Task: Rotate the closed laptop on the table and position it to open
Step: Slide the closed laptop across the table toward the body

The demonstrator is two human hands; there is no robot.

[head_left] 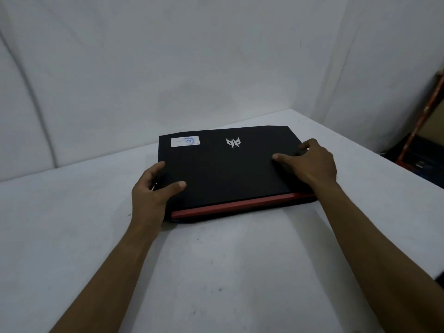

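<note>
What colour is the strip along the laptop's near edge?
Red, on the black laptop; strip shows clearly in the head view.

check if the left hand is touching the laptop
Touching. The head view shows the left hand gripping the laptop at its left edge, thumb lying on the lid and fingers curled round the side.

One laptop on view, black and closed, on one white table. Two hands on it: one left hand, one right hand. On the lid, one silver logo and one white sticker. One red strip along the near edge. One rust-red frame far right.
</note>
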